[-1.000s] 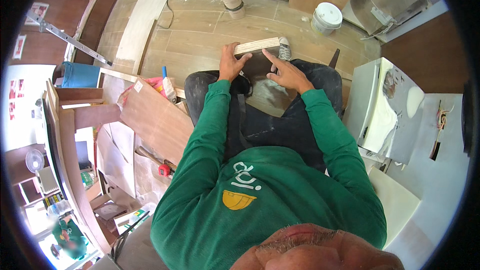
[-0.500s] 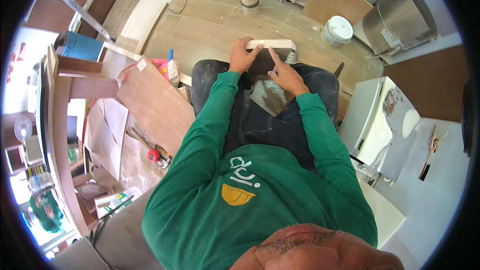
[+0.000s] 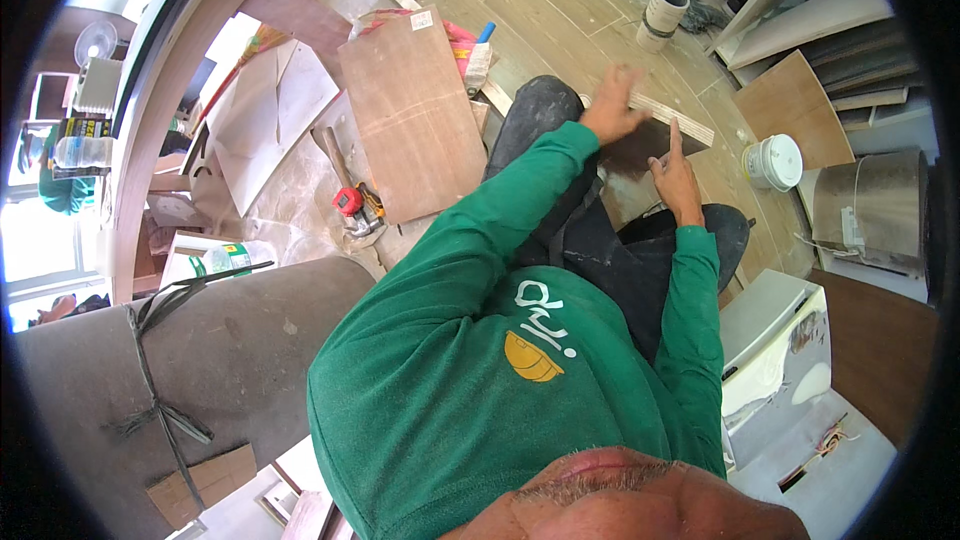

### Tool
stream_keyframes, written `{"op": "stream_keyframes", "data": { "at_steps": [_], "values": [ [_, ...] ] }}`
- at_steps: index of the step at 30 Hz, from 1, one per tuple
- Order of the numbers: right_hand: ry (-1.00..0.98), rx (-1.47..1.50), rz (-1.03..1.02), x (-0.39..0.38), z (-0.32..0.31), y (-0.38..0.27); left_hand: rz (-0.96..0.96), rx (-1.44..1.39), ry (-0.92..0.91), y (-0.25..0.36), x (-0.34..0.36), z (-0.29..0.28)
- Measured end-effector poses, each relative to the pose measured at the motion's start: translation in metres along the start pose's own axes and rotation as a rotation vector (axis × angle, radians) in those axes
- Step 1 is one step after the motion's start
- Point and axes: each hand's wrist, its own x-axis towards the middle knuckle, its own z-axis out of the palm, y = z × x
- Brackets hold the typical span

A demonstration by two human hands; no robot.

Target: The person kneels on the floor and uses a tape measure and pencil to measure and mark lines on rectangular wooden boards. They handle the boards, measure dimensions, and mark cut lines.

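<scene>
A plywood piece (image 3: 640, 145) with a dark brown face and a pale layered edge stands between my knees. My left hand (image 3: 615, 112) is at its left end, blurred by motion, with fingers apart; whether it touches the edge is unclear. Against the brown face, near the right end, rests my right hand (image 3: 676, 185). Its index finger stretches up to the pale edge, the thumb stands apart, and the other fingers are bent. Neither hand is wrapped round the piece.
On my left lie a thin plywood sheet (image 3: 412, 120), a hammer (image 3: 335, 158) and a red tape measure (image 3: 347, 201). A large grey roll (image 3: 220, 340) tied with cord is nearby. Ahead right are an open cylinder (image 3: 662, 12) and a white bucket (image 3: 773, 162). A white cabinet (image 3: 765, 315) stands right.
The view has swung left, shifting the scene rightward. My left hand has turned and moved along the plywood's edge, fingers spreading. My right index finger still points up against the piece.
</scene>
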Motion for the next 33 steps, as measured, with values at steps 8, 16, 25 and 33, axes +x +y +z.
{"op": "stream_keyframes", "data": {
  "at_steps": [8,16,25,33],
  "values": [
    [0.059,0.069,-0.035,0.010,0.000,0.007,-0.489,0.624,0.713,-0.117,-0.071,-0.322],
    [0.024,0.180,-0.035,0.007,-0.013,0.027,-0.852,0.075,0.498,-0.231,-0.217,-0.428],
    [-0.012,0.177,0.008,-0.011,-0.025,0.032,-0.745,-0.191,0.719,-0.120,-0.115,-0.405],
    [0.083,0.174,-0.056,-0.002,-0.016,0.040,-0.764,-0.149,0.404,-0.094,0.034,-0.411]
  ]
}}
